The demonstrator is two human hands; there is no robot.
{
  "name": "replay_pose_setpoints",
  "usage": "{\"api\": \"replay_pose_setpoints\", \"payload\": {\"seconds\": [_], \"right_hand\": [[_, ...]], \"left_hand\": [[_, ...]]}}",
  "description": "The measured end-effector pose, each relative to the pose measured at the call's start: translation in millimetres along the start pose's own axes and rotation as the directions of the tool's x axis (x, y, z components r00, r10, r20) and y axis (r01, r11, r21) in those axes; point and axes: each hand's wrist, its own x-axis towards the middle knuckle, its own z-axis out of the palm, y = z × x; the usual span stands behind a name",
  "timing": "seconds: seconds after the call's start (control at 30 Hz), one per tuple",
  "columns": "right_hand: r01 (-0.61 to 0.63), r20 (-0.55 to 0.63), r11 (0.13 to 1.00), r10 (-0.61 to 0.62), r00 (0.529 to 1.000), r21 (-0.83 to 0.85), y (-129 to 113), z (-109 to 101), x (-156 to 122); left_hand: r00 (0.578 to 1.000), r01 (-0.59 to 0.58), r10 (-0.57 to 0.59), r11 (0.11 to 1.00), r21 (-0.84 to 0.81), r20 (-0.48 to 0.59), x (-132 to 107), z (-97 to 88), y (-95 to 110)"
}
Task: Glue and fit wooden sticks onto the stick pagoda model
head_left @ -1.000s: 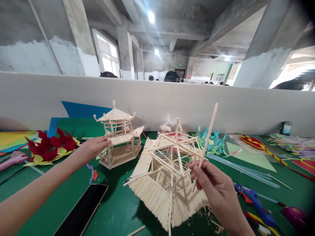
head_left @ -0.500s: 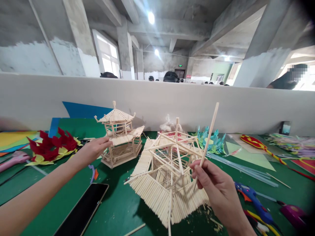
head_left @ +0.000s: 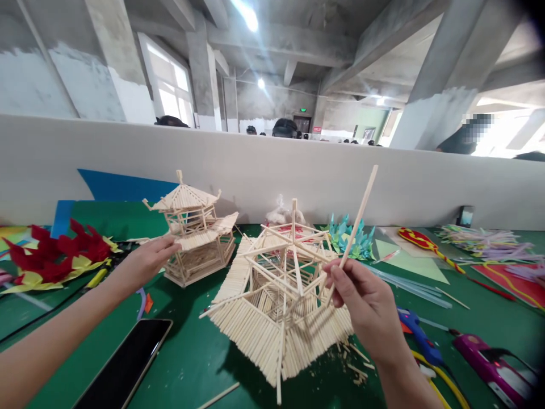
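My left hand point(head_left: 150, 258) reaches to the smaller stick pavilion point(head_left: 199, 241), its fingers closed at the left edge of the lower roof; the fingertips are partly hidden. This model stands upright with a finished pointed top. My right hand point(head_left: 361, 298) pinches a long wooden stick point(head_left: 360, 213) between thumb and fingers. The stick tilts up and to the right, its lower part behind the hand and over the roof. Beside it stands a larger stick pavilion point(head_left: 255, 335), its wide lower roof covered with sticks and its upper roof an open frame.
A black phone point(head_left: 128, 363) lies at front left. Red and yellow paper shapes point(head_left: 63, 255) are at left, blue-green folded paper point(head_left: 353, 238) behind. Blue point(head_left: 419, 335) and purple point(head_left: 489, 363) glue guns lie at right, near stick scraps point(head_left: 357, 369). A white partition point(head_left: 255, 170) bounds the table.
The view has turned slightly right, so everything sits further left and more of the purple glue gun shows. Both hands keep nearly the same places relative to the models.
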Motion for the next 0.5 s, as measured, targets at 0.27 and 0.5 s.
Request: {"api": "replay_pose_setpoints", "payload": {"seconds": [0.27, 0.5], "right_hand": [[0.026, 0.091, 1.0, -0.027, 0.996, 0.007, -7.5, 12.2, 22.3], [0.069, 0.119, 0.992, -0.056, 0.991, -0.109, 3.0, 20.3, 25.5]], "left_hand": [[0.999, -0.011, 0.01, 1.0, -0.024, -0.033, -9.6, 17.0, 7.7], [0.994, 0.026, -0.033, 0.997, -0.072, -0.102, -15.7, 25.7, 14.2]]}}
